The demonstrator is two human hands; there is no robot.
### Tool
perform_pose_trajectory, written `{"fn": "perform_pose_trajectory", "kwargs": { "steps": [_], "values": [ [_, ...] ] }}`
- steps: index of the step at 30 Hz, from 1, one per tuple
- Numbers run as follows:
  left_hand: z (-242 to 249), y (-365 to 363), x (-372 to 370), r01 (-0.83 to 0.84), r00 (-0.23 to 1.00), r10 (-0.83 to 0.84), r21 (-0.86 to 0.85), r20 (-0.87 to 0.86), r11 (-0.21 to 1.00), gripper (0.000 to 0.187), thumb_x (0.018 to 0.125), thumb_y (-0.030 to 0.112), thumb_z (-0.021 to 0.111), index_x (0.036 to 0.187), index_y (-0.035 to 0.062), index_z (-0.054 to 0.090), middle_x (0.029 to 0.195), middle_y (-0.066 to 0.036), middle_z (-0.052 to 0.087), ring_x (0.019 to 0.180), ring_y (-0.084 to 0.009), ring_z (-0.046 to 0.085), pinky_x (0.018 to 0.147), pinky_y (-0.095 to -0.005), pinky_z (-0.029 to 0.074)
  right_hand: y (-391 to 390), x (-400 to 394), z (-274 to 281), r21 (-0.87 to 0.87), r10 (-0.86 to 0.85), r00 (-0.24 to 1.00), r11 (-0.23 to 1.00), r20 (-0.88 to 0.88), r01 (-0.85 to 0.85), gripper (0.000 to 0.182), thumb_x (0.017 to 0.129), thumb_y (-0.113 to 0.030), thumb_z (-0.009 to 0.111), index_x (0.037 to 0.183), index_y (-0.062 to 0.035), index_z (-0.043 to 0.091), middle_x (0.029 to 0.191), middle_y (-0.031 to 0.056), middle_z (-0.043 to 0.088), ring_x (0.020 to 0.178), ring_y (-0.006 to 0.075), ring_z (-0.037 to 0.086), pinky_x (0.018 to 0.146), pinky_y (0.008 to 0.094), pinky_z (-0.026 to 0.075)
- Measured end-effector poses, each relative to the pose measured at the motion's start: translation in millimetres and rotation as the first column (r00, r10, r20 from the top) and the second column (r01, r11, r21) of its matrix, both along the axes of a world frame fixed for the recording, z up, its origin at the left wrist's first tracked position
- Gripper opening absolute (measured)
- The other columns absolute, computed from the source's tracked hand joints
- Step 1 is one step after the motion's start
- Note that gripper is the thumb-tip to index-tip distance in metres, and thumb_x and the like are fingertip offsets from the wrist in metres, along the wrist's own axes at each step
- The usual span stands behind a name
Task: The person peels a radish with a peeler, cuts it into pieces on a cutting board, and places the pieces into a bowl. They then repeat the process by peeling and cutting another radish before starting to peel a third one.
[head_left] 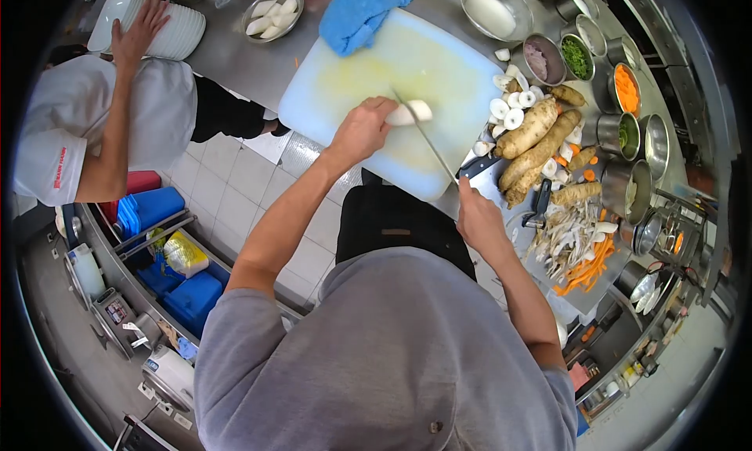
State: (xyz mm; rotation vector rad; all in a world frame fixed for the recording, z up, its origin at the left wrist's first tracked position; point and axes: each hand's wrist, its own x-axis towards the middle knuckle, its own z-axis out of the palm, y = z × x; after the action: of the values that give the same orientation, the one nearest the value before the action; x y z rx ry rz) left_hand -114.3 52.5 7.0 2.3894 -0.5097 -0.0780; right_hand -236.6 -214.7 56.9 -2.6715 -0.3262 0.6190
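Observation:
My left hand point(365, 127) is closed on one end of a peeled white root vegetable point(419, 112) lying on the white cutting board point(313, 91). In my right hand point(479, 220) is a long kitchen knife point(432, 147), its handle mostly hidden by the fingers. Its blade slants across the root, just beyond my left fingertips. Beside the right hand, at the board's edge, lies another black knife handle point(478, 166). A blue cloth point(356, 19) is bunched on the board's far left corner.
Unpeeled brown roots point(529, 130), white trimmings and a heap of peelings point(572, 239) with a black-handled peeler point(539, 204) lie right. Metal bowls, including carrots point(627, 88), line the far right. A bowl of white pieces point(271, 16) stands far left. A co-worker point(117, 114) handles stacked white trays point(168, 32).

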Motion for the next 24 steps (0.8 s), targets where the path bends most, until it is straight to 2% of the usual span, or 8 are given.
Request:
{"fn": "perform_pose_trajectory", "kwargs": {
  "steps": [4, 7, 10, 13, 16, 19, 22, 24],
  "values": [
    [10, 1, -5, -0.011, 0.999, 0.009, 0.042, 0.043, 0.999, 0.036, 0.076, 0.002, 0.072, 0.112, 0.0023, 0.064, 0.115, -0.014, 0.064, 0.108, -0.0338, 0.059, 0.093, -0.0413, 0.051, 6, 3, -2, 0.016, -0.013, 1.000, 1.000, 0.002, 0.013, 0.039, 0.082, 0.005, 0.051, 0.119, 0.0032, 0.041, 0.084, 0.0270, 0.061, 0.074, 0.0490, 0.062, 0.065, 0.0565, 0.050],
    [19, -7, -12, -0.053, 0.999, 0.053, -0.049, 0.005, 0.997, 0.038, 0.076, 0.003, 0.073, 0.114, 0.0031, 0.064, 0.118, -0.013, 0.063, 0.108, -0.0345, 0.058, 0.093, -0.0421, 0.050, 0, 3, -10, 0.029, -0.020, 1.000, 0.999, 0.006, 0.020, 0.035, 0.085, 0.002, 0.051, 0.119, 0.0049, 0.043, 0.084, 0.0271, 0.061, 0.074, 0.0478, 0.062, 0.064, 0.0559, 0.049],
    [12, -8, -11, -0.038, 0.999, 0.039, -0.034, 0.018, 0.999, 0.042, 0.077, 0.006, 0.074, 0.117, 0.0048, 0.063, 0.120, -0.013, 0.062, 0.110, -0.0338, 0.057, 0.094, -0.0421, 0.048, -18, 5, -7, 0.213, -0.056, 0.998, 0.976, 0.028, 0.049, 0.029, 0.087, 0.000, 0.057, 0.112, 0.0003, 0.044, 0.079, 0.0251, 0.060, 0.074, 0.0467, 0.062, 0.065, 0.0526, 0.048],
    [10, -14, -9, -0.079, 0.993, 0.084, -0.068, 0.084, 0.995, 0.044, 0.077, 0.010, 0.076, 0.119, 0.0063, 0.062, 0.120, -0.012, 0.063, 0.113, -0.0329, 0.056, 0.096, -0.0424, 0.046, -32, -6, 19, 0.242, -0.244, 0.969, 0.938, -0.044, 0.247, 0.023, 0.093, -0.007, 0.055, 0.113, -0.0001, 0.045, 0.076, 0.0262, 0.060, 0.073, 0.0465, 0.061, 0.064, 0.0516, 0.045],
    [17, -45, 5, -0.030, 0.993, 0.042, -0.102, 0.111, 0.994, 0.043, 0.076, 0.013, 0.076, 0.117, 0.0082, 0.063, 0.119, -0.011, 0.062, 0.116, -0.0305, 0.054, 0.098, -0.0423, 0.042, -49, -21, 28, 0.225, -0.457, 0.875, 0.846, -0.160, 0.483, 0.024, 0.094, -0.009, 0.056, 0.114, -0.0002, 0.045, 0.075, 0.0276, 0.062, 0.073, 0.0472, 0.061, 0.064, 0.0509, 0.045],
    [10, -74, 29, 0.132, 0.975, -0.136, 0.034, 0.177, 0.991, 0.042, 0.076, 0.015, 0.076, 0.116, 0.0083, 0.064, 0.116, -0.011, 0.064, 0.114, -0.0298, 0.056, 0.097, -0.0429, 0.043, -62, -34, 13, 0.281, -0.503, 0.857, 0.811, -0.113, 0.513, 0.020, 0.095, -0.008, 0.055, 0.110, 0.0009, 0.046, 0.075, 0.0270, 0.063, 0.073, 0.0467, 0.062, 0.065, 0.0498, 0.047],
    [2, -83, 60, 0.157, 0.988, -0.157, 0.093, -0.003, 0.983, 0.038, 0.080, 0.014, 0.072, 0.117, 0.0067, 0.064, 0.114, -0.013, 0.065, 0.110, -0.0290, 0.059, 0.094, -0.0425, 0.045, -64, -40, 16, 0.307, -0.517, 0.852, 0.800, -0.082, 0.515, 0.019, 0.094, -0.007, 0.055, 0.109, 0.0008, 0.046, 0.075, 0.0266, 0.063, 0.072, 0.0463, 0.063, 0.064, 0.0485, 0.047],
    [4, -77, 78, 0.020, 0.940, -0.071, -0.154, -0.335, 0.988, 0.034, 0.083, 0.013, 0.068, 0.116, 0.0047, 0.063, 0.112, -0.013, 0.065, 0.107, -0.0285, 0.060, 0.093, -0.0421, 0.047, -61, -45, 18, 0.315, -0.538, 0.835, 0.778, -0.115, 0.544, 0.019, 0.094, -0.007, 0.056, 0.108, 0.0007, 0.046, 0.074, 0.0264, 0.063, 0.071, 0.0463, 0.062, 0.063, 0.0475, 0.048]
  ]
}}
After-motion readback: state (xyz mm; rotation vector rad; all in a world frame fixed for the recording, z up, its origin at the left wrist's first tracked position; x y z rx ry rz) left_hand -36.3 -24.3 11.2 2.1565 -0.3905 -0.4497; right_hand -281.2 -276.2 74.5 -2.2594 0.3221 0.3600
